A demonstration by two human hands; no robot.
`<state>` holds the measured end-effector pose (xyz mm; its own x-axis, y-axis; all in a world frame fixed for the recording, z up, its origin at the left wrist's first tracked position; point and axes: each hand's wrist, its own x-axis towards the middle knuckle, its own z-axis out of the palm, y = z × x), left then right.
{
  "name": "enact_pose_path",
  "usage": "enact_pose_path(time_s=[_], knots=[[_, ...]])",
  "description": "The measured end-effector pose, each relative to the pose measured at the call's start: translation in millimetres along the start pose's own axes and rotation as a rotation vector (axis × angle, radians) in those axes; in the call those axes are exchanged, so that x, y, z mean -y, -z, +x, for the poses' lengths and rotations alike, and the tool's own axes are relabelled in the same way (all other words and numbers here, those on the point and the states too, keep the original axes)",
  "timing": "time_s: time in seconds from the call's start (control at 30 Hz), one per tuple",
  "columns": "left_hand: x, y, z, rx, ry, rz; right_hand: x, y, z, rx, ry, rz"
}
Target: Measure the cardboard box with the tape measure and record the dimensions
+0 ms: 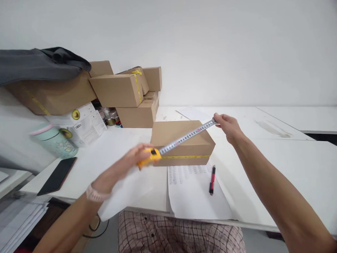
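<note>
My left hand, slightly blurred, is closed around the yellow case of a tape measure. From the case the silver blade runs out up and to the right. Its far end is pinched between the fingers of my right hand. Behind and below the stretched blade, a closed brown cardboard box with a yellow strip along its front side rests on the desk. A sheet of paper with handwriting lies in front of the box, partly under it. On that sheet is a red and black pen.
Stacked cardboard boxes stand at the back left, with a dark cloth over one. Near them are a mint-green tumbler, a white carton and a black flat pad. The white desk extends right.
</note>
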<state>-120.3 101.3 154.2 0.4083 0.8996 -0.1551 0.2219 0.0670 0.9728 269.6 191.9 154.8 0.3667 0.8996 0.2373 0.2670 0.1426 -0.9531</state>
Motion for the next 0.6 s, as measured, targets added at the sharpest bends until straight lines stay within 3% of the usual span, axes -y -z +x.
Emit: enact_pose_path(time_s=[0.1, 0.17, 0.27, 0.33, 0.43, 0.6], knots=[[32, -61.8, -37, 0.352, 0.178, -0.317, 16, -21, 5, 0.171, 0.093, -0.062], [47, -104.6, -51, 0.476, 0.215, -0.603, 27, -42, 8, 0.357, 0.077, -0.189], [49, -148.2, -51, 0.433, 0.141, -0.825, 42, -67, 10, 0.507, 0.022, -0.37], [39, -158.1, -40, 0.366, 0.06, -0.831, 49, -74, 7, 0.489, 0.006, -0.405], [21, -154.2, -22, 0.269, 0.001, -0.771, 51, -74, -4, 0.419, 0.019, -0.326], [8, -152.1, -16, 0.227, 0.062, -0.775, 42, -72, -22, 0.413, 0.01, -0.265]])
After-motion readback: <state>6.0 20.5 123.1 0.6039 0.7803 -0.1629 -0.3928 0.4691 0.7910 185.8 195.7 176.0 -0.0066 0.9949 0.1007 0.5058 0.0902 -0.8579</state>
